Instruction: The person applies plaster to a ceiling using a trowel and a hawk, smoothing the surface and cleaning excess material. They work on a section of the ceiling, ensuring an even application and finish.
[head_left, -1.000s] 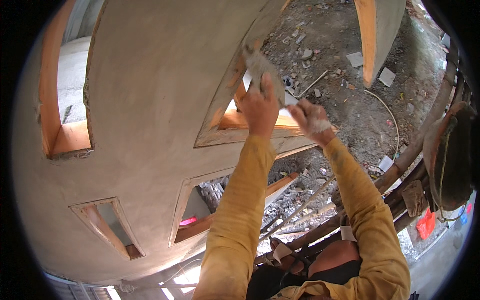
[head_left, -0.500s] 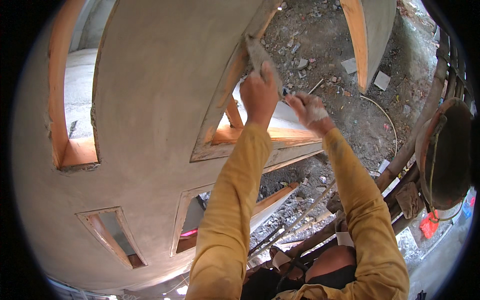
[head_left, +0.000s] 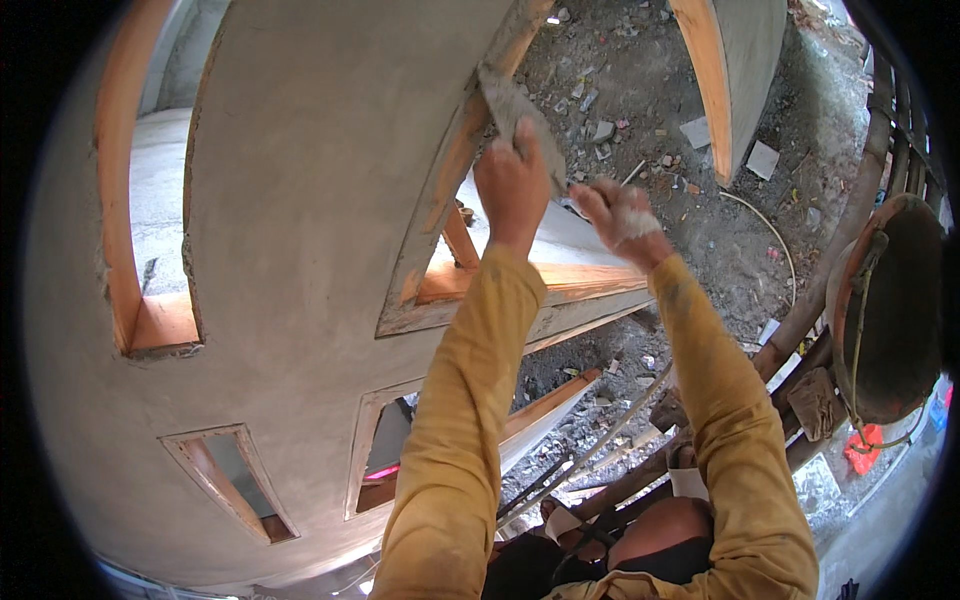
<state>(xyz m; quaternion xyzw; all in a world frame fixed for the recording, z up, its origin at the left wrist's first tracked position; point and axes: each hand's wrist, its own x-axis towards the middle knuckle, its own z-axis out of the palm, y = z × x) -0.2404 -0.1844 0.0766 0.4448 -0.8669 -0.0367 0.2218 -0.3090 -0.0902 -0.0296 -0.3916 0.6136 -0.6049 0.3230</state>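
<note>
My left hand [head_left: 514,194] is closed on a flat grey, mortar-coated blade that looks like a trowel [head_left: 522,112]. The blade lies slantwise, its far tip against the wooden edge of the large triangular opening [head_left: 428,250] in the grey plastered wall [head_left: 320,160]. At the blade's near right end, my right hand [head_left: 622,222] is closed with its fingers curled; it appears to grip the handle, which is mostly hidden. White residue coats the back of this hand.
Smaller wood-framed openings [head_left: 229,480] pierce the wall at lower left. Rubble-strewn ground [head_left: 690,250] lies far below. Dark poles [head_left: 795,340] run along the right, with a mortar-stained round pan [head_left: 888,310] beside them. My bare knee [head_left: 660,530] shows at the bottom.
Both hands and the trowel have shifted slightly, the blade's tip moving a little farther up along the opening's edge. The whole view has tilted slightly; both grips look the same.
</note>
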